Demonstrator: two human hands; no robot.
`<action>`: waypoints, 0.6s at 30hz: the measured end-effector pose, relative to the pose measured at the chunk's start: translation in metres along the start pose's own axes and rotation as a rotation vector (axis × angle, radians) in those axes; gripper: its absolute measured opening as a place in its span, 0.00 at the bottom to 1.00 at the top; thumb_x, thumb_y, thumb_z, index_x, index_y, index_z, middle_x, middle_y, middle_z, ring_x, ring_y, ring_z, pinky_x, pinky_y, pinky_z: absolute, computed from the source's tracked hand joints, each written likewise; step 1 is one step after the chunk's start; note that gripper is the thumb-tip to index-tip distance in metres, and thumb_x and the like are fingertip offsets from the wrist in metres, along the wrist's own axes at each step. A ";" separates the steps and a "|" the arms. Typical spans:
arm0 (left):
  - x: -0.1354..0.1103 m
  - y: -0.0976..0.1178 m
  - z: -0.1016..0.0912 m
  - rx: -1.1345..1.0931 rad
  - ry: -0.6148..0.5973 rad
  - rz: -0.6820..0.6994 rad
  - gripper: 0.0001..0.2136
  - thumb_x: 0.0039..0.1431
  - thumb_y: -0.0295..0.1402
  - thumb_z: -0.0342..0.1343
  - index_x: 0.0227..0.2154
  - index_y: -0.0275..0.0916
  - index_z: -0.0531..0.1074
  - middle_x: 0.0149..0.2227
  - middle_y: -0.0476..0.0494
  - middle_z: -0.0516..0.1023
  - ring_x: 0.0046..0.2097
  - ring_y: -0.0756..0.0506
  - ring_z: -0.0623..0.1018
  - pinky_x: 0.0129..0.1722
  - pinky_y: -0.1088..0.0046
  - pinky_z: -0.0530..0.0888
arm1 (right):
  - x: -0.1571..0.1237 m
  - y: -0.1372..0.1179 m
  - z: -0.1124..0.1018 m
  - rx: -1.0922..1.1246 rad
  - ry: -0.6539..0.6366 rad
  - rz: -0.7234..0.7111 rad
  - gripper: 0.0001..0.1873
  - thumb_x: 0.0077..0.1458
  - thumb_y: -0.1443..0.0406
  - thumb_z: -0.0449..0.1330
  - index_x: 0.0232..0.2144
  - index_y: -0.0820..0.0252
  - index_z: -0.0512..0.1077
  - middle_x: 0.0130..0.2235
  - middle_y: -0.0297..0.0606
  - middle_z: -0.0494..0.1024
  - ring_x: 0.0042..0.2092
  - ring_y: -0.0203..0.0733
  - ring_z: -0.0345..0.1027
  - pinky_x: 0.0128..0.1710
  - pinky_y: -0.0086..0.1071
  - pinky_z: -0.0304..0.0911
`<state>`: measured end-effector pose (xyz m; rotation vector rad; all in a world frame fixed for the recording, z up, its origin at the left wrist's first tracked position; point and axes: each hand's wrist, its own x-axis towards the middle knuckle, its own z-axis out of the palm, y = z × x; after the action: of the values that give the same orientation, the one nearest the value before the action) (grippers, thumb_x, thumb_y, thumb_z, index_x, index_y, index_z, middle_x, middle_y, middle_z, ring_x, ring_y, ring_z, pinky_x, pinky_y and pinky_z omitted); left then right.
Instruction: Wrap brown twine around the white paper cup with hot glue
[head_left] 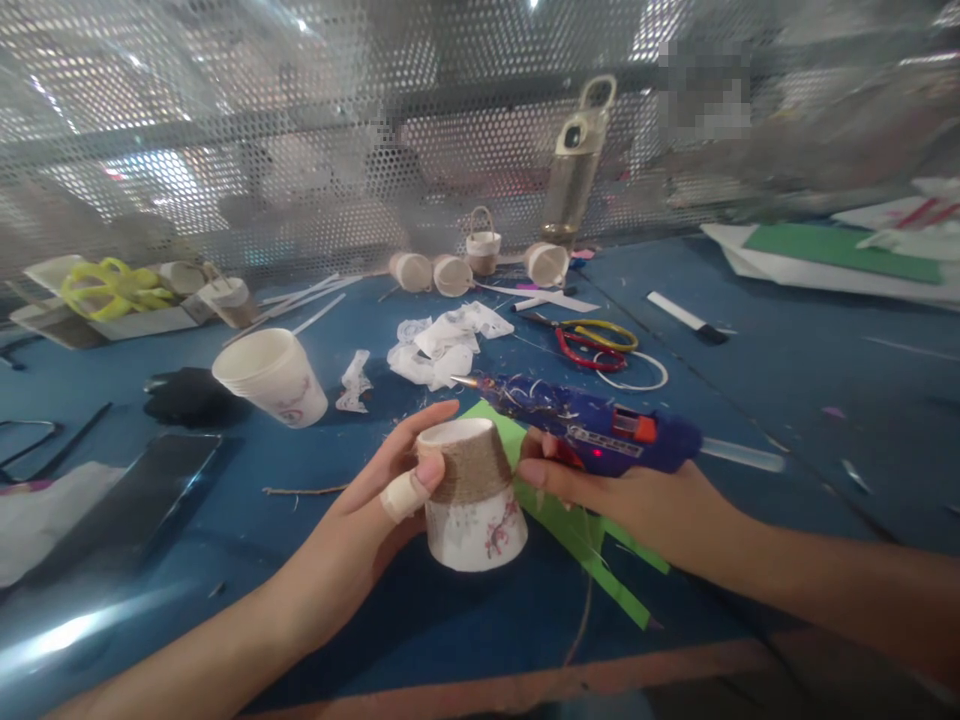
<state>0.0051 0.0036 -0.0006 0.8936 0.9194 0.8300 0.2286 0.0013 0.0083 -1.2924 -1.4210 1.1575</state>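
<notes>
My left hand (375, 510) grips an upside-down white paper cup (480, 530) with a floral print, its upper part wound with brown twine (469, 470). A bandage wraps one finger of that hand. My right hand (622, 500) holds a blue hot glue gun (600, 430), its nozzle pointing left just above the cup's upturned base. A glue stick pokes out of the gun's back end. Strips of green paper (592, 550) lie under both hands. A loose strand of twine (581, 620) trails toward the table's near edge.
On the blue table (825, 400) lie a tipped paper cup (274, 378), torn white paper (442, 350), scissors (592, 340), a dark phone (135, 500), a marker (686, 318) and several finished cup baskets (480, 255) by the mesh wall. Yellow scissors (112, 285) lie on a tray. Green and white sheets (832, 255) lie at right.
</notes>
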 end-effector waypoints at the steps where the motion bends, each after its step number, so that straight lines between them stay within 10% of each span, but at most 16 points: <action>1: 0.000 0.000 0.000 0.004 -0.009 -0.001 0.22 0.60 0.48 0.66 0.56 0.54 0.76 0.57 0.46 0.81 0.60 0.33 0.76 0.53 0.60 0.73 | 0.000 0.000 0.000 -0.014 -0.005 -0.006 0.15 0.45 0.52 0.72 0.22 0.48 0.71 0.24 0.28 0.75 0.35 0.45 0.79 0.44 0.36 0.79; 12: 0.002 0.000 0.001 0.052 0.022 0.025 0.22 0.55 0.47 0.70 0.52 0.49 0.76 0.49 0.45 0.83 0.51 0.37 0.78 0.49 0.62 0.71 | 0.000 0.008 0.001 -0.061 -0.070 -0.009 0.24 0.44 0.43 0.73 0.26 0.49 0.68 0.27 0.28 0.77 0.31 0.41 0.75 0.40 0.35 0.78; 18: 0.003 -0.002 -0.002 -0.017 0.005 -0.030 0.24 0.62 0.49 0.63 0.59 0.49 0.73 0.56 0.42 0.81 0.57 0.34 0.77 0.53 0.58 0.72 | 0.001 0.010 0.000 0.062 -0.141 0.022 0.18 0.48 0.58 0.75 0.29 0.52 0.68 0.27 0.23 0.74 0.26 0.32 0.66 0.30 0.27 0.72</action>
<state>0.0049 0.0062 -0.0044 0.8614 0.9273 0.8133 0.2306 0.0027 -0.0016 -1.2061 -1.4631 1.3189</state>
